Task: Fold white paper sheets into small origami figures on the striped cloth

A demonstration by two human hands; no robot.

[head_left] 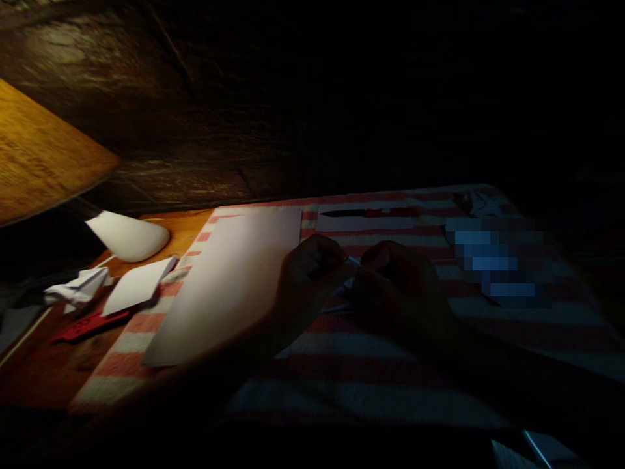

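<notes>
Over the striped cloth (375, 365), my left hand (312, 267) and my right hand (403, 277) meet, fingertips pinched on a small piece of white folded paper (353, 262). Most of that paper is hidden by the fingers and by deep shadow. Beside my left forearm lies a large white sheet of paper (224, 280). Beyond the hands, a knife with a dark blade and red handle (388, 212) rests across a white paper strip (364, 223).
A lamp with a yellow shade (43, 156) and white base (129, 236) stands at the left. Near it are a folded paper shape (78, 288), a white paper piece (137, 286) and a red-handled tool (92, 326). A blurred-out bluish rectangle (493, 260) lies at the right.
</notes>
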